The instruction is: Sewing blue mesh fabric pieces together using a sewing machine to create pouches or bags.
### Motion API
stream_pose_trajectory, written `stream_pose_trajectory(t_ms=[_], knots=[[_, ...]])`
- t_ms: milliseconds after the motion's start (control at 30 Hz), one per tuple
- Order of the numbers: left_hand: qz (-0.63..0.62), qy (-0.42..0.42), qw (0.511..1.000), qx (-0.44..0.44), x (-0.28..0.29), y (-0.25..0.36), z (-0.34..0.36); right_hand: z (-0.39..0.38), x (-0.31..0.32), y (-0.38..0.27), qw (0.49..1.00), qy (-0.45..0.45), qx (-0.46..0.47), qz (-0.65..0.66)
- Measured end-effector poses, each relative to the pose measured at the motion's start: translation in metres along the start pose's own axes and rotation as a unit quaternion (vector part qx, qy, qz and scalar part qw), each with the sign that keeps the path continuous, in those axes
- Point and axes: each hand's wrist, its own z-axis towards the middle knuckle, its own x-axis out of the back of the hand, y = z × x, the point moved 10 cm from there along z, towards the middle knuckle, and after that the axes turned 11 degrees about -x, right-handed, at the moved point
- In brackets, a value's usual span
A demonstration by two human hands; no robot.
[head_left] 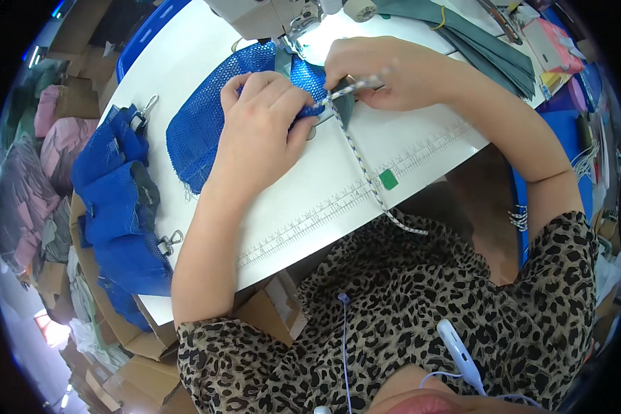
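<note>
Below the sewing machine head [283, 21], my left hand [262, 127] has its fingers curled on a piece of blue mesh fabric [196, 138], gripping it near the grey strip under the needle area. Beside it, my right hand [386, 76] is closed, thumb and index finger together by the mesh and a patterned cord [348, 141]; exactly what it pinches is unclear. The cord’s short blurred end crosses those fingers, and its long length hangs down over the printed ruler to the table’s front edge. A small green square [388, 179] lies beside the cord on the white table [303, 241].
More blue mesh pieces with metal clips [114, 214] lie at the left edge. Grey-green strips [490, 62] and a pink item [552, 45] are at the back right. A blue surface [569, 131] stands right of the table; bagged bundles [31, 186] and cardboard boxes are at left.
</note>
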Motion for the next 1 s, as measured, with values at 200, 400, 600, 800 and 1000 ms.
stream_pose_trajectory(t_ms=[200,400,600,800,1000], knots=[[-0.071,0.151,0.98,0.105,0.017,-0.028,-0.015,-0.002,-0.005,-0.02,0.989,0.022,0.076,-0.128],[-0.048,0.12,0.99,0.058,0.012,-0.022,-0.01,0.0,-0.01,-0.022,0.978,0.024,0.1,-0.18],[-0.01,0.106,0.993,0.045,0.013,-0.012,-0.008,-0.004,0.002,-0.017,0.971,0.096,0.101,-0.196],[-0.006,0.077,0.996,0.044,0.0,-0.007,-0.005,-0.002,-0.009,-0.003,0.987,0.089,0.043,-0.124],[0.002,0.015,0.997,0.077,-0.006,0.007,-0.004,-0.001,-0.001,-0.008,0.996,0.06,0.02,-0.059]])
